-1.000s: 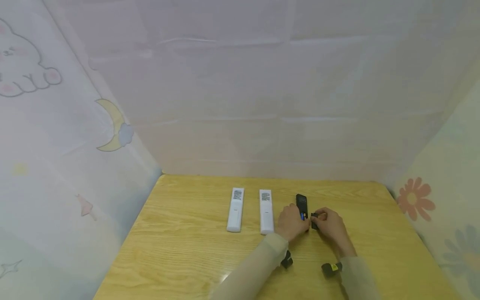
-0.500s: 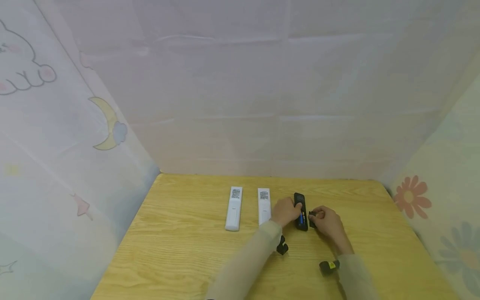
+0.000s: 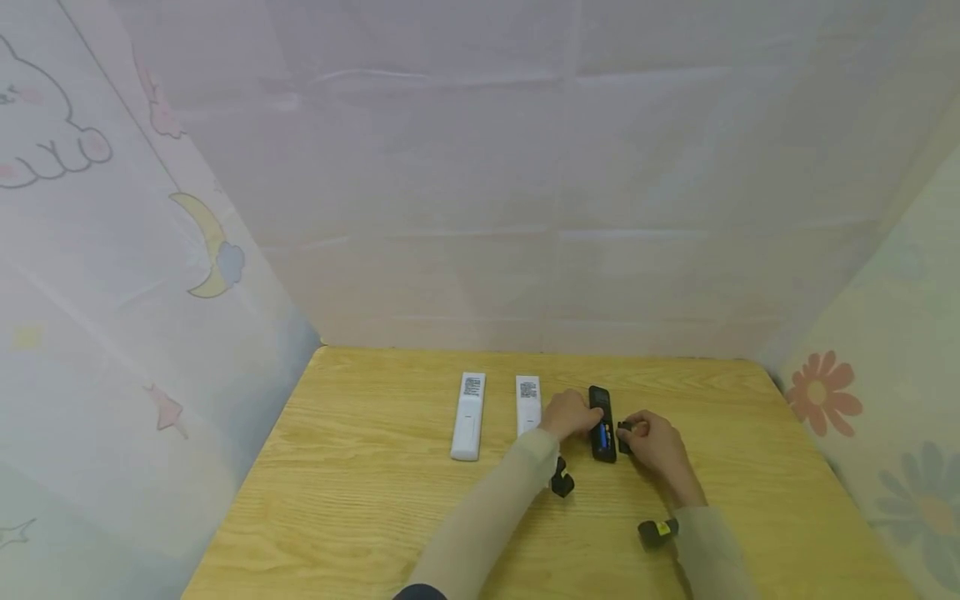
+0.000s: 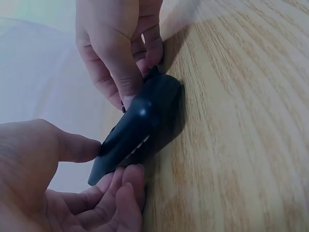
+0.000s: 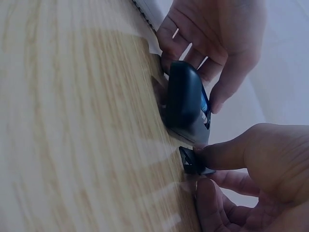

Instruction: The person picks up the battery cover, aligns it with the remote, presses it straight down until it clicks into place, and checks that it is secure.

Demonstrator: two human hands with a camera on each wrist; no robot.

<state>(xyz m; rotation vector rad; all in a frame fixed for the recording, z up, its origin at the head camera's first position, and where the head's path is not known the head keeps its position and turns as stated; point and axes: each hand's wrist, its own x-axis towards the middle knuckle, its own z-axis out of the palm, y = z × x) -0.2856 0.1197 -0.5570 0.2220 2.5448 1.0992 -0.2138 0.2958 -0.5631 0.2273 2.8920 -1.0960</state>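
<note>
A black remote control (image 3: 601,402) lies on the table with its battery compartment uncovered; a blue battery (image 3: 603,436) shows inside. My left hand (image 3: 567,414) grips the remote from its left side, thumb on top and fingers along the edge, as the left wrist view shows. Just right of the remote, my right hand (image 3: 657,443) pinches a small black battery cover (image 5: 189,160) between thumb and fingers. In the right wrist view the cover sits close to the remote's end, low over the table. Whether it touches the remote cannot be told.
On the wooden table (image 3: 360,467), a white remote control (image 3: 468,417) lies face down at left. Another white remote (image 3: 528,398) lies beside my left hand, its lower part hidden by the hand and sleeve. Printed cloth walls (image 3: 450,208) stand behind and at both sides.
My left hand has shifted up and left along the remote, from its lower end to its left side, uncovering more of the compartment. The right hand stays nearly still with the cover.
</note>
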